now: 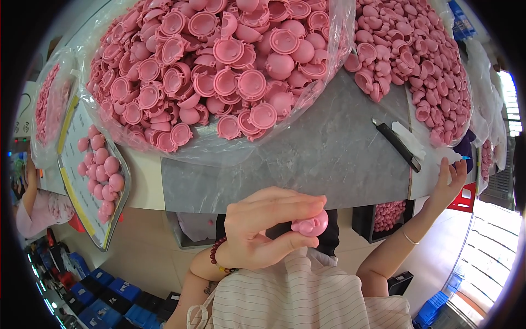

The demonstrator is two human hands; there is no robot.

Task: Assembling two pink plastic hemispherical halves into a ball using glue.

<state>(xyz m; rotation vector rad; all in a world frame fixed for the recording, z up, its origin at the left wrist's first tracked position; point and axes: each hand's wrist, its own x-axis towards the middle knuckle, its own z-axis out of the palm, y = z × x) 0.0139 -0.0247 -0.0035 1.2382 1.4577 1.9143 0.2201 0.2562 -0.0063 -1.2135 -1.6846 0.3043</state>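
Note:
In front of my body, my left hand is closed on a small round pink plastic figure, pinched between thumb and fingers with a moulded snout-like bump showing. Out to the right, my right hand reaches over the table edge with its fingers apart. Its fingertips are at a small whitish squeeze bottle with a blue needle tip; a firm grip on it does not show. A black-handled knife lies on the grey mat, with a crumpled white tissue beside it.
A large clear bag of pink half shells fills the far side; another heap of small pink parts lies far right. Round pink pieces rest on a tray at left. A dark bin stands below. Another person's arm shows far left.

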